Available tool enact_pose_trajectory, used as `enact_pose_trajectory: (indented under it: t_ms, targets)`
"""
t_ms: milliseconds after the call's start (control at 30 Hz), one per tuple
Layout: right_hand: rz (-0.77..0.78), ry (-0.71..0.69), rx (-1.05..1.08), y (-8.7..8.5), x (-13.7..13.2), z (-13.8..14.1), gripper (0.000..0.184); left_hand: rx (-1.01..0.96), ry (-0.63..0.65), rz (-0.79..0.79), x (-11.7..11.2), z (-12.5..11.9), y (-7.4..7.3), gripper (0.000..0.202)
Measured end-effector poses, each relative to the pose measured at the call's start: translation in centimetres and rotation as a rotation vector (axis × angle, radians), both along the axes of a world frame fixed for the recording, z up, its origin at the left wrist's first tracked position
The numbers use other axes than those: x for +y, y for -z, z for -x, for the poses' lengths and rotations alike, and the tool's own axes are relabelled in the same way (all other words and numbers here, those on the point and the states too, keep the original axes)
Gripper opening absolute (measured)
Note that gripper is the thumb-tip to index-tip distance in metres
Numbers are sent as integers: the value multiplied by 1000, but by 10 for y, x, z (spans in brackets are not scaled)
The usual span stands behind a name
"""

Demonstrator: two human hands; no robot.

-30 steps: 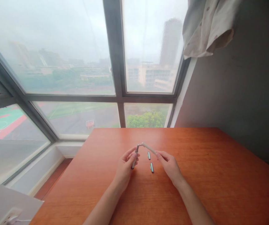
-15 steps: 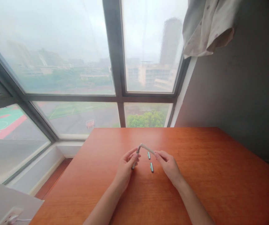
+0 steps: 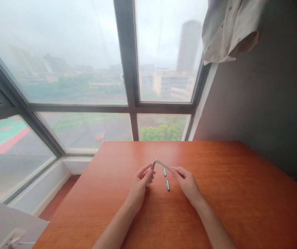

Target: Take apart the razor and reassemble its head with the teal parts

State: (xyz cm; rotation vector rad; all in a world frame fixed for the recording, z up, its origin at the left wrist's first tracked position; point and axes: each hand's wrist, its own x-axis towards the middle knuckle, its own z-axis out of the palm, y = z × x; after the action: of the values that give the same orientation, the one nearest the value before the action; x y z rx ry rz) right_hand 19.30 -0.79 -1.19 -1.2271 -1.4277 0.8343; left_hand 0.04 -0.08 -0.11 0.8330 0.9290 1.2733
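Both hands hold a razor (image 3: 162, 164) with a pale handle, raised over the table and bent near its top. My left hand (image 3: 140, 181) is closed around the greyish head end, thumb on the near side; the fingers hide part of it. Thumb and fingers of my right hand (image 3: 186, 181) pinch the far end of the pale handle. Between the hands, two small green and dark razor cartridges lie on the table: a farther cartridge (image 3: 164, 172) near my right fingertips and a nearer cartridge (image 3: 167, 185). Neither is touched.
The brown wooden table (image 3: 231, 193) reaches to the window frame (image 3: 86, 109) in front. A dark grey wall (image 3: 252, 103) stands on the right, with a light cloth (image 3: 228, 34) hanging above. A socket with a plug (image 3: 13, 240) is low at the left.
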Motion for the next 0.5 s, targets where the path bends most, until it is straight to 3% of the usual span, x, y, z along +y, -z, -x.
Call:
enact_pose_trajectory:
  t_ms: [500]
  targets:
    - [65,71,40,4,2,-2,37,-12,7,3,5,3,8,47]
